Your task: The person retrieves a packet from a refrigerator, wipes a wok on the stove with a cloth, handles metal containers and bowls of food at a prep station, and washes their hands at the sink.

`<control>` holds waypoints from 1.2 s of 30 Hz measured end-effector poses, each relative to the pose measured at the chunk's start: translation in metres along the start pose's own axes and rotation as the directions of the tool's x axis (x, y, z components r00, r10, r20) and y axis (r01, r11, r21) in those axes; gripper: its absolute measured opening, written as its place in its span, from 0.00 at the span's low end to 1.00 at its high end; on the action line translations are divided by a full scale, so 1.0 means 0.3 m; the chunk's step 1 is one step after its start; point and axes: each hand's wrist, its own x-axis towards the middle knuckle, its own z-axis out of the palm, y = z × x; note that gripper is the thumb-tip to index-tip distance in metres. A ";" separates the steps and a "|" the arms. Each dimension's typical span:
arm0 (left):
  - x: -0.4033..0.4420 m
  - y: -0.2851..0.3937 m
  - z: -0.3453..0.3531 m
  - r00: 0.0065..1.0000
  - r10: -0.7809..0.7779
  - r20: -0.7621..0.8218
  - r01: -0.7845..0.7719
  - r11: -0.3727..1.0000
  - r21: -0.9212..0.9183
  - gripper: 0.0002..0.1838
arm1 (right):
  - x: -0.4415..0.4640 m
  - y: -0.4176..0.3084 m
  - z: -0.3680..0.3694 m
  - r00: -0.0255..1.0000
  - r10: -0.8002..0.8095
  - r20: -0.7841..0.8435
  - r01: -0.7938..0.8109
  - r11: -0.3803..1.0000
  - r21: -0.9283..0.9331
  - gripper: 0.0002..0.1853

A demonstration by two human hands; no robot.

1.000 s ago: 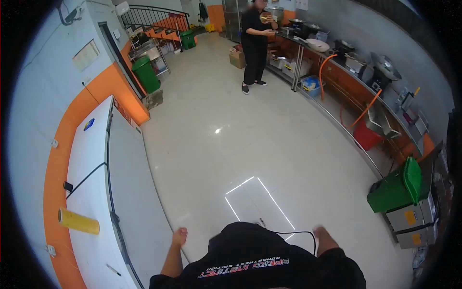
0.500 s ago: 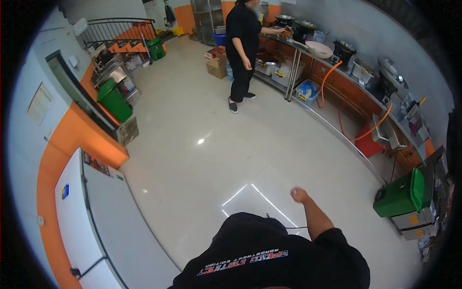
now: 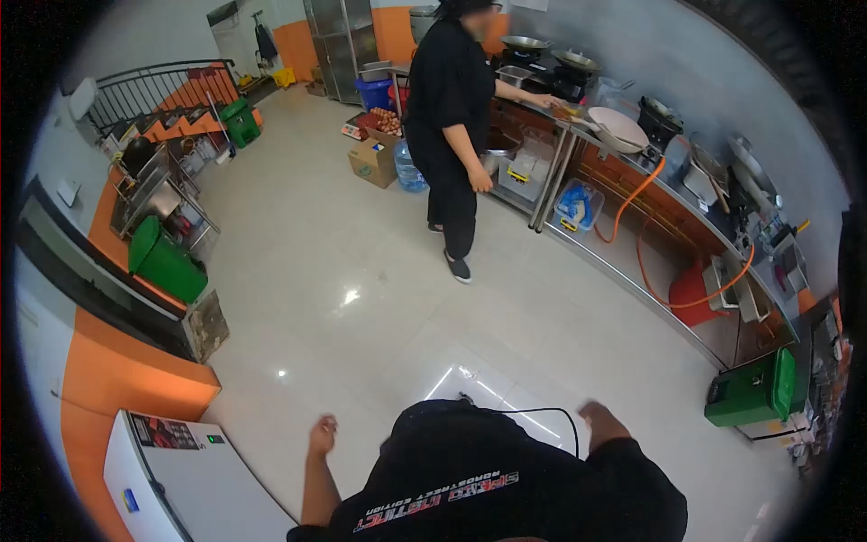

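Note:
My left hand [image 3: 322, 436] hangs low beside my black shirt [image 3: 506, 483], its fingers loosely curled with nothing visible in them. The white freezer [image 3: 208, 470] is the nearest thing to it, and they do not touch. On the other side, my right hand [image 3: 601, 421] is over the floor beside my body. Its fingers are blurred, so their grip cannot be made out. A thin black cable [image 3: 551, 411] runs from my front toward that right side. Neither hand touches any visible object.
Ahead, a person in black [image 3: 452, 117] stands at a steel counter [image 3: 578, 126], one hand resting near a pale pan [image 3: 619, 126]. An orange hose [image 3: 637, 194] loops below the counter. Green bins stand left [image 3: 167, 262] and right [image 3: 754, 393]. A cardboard box [image 3: 373, 161] sits on the floor.
The view has advanced, so the other person and counter appear closer. My left hand has come into view. My right hand has drawn back toward my body. The other person's feet have shifted.

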 end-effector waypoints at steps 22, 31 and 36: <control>2.594 0.158 -0.801 0.995 -0.093 0.044 0.063 0.892 0.448 0.17 | 0.833 -1.382 -1.585 0.895 0.065 0.441 -0.434 0.349 0.830 0.27; 3.412 0.570 -0.427 0.939 0.059 0.340 0.012 0.979 -0.206 0.12 | 1.482 -1.240 -2.278 0.905 0.214 -0.368 0.108 0.720 0.686 0.40; 3.364 0.521 -0.280 0.873 -0.034 0.487 -0.314 0.724 0.614 0.09 | 1.464 -1.128 -2.952 0.667 0.562 -0.488 0.167 0.526 0.834 0.40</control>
